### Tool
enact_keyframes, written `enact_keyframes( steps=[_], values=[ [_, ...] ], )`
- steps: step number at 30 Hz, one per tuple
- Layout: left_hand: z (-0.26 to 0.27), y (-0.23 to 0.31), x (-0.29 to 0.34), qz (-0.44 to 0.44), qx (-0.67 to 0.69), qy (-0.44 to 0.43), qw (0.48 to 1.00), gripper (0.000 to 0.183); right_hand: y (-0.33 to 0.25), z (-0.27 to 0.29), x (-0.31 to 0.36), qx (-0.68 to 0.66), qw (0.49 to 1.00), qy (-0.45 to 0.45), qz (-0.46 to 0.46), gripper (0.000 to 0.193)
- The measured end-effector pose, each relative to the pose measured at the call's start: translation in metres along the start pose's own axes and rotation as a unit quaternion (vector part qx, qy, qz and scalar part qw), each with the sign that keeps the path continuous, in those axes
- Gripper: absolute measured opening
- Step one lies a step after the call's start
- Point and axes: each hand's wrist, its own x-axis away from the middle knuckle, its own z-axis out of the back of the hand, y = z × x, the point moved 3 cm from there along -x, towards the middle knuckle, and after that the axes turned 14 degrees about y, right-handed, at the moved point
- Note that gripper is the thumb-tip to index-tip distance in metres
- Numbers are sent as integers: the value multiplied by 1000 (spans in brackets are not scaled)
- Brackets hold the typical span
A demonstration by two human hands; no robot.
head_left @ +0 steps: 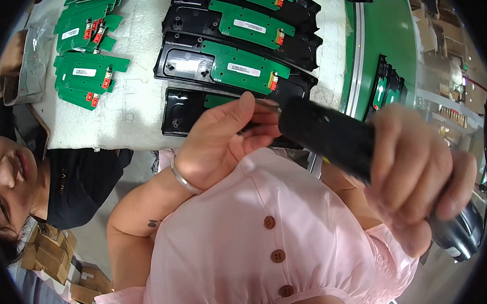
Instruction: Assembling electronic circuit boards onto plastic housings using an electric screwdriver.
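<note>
My right hand [415, 165] is wrapped around a black electric screwdriver [331, 136], whose front end points left toward my left hand. Blur softens the hand and tool. With the thumb raised and apart from the fingers, my left hand [225, 125] is held palm up beside the screwdriver's nose; its fingertips are partly hidden there. Just beyond lies a black plastic housing [176, 108], its green circuit board mostly covered by my left hand. Farther away, more black housings are lined up, each carrying a green circuit board [239, 67] with a white label and a red-orange connector.
Loose green circuit boards [85, 72] lie stacked on the white foam mat [136, 97] at left. A person [74, 183] is at the left, near a clear plastic bin [38, 63]. On the right, more housings [386, 89] sit on a green surface [383, 29]. Cardboard boxes [53, 253] stand lower left.
</note>
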Motion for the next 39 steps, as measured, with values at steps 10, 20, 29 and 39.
enact_keyframes(
  steps=[10, 20, 29, 39],
  values=[
    [6, -5, -1, 3, -121, -19, 992, 26, 48, 19, 14, 149, 980, 117, -63, 29],
    [8, -4, -1, -65, -146, -10, 987, 15, 50, 18, 15, 153, 980, 98, -85, 25],
    [7, -1, 0, -40, -65, 45, 996, 19, 49, 13, 14, 227, 963, 88, -119, 25],
    [-1, 0, -10, -24, -12, 12, 1000, 18, -28, 18, -2, -17, 999, -30, -16, 26]
  ],
)
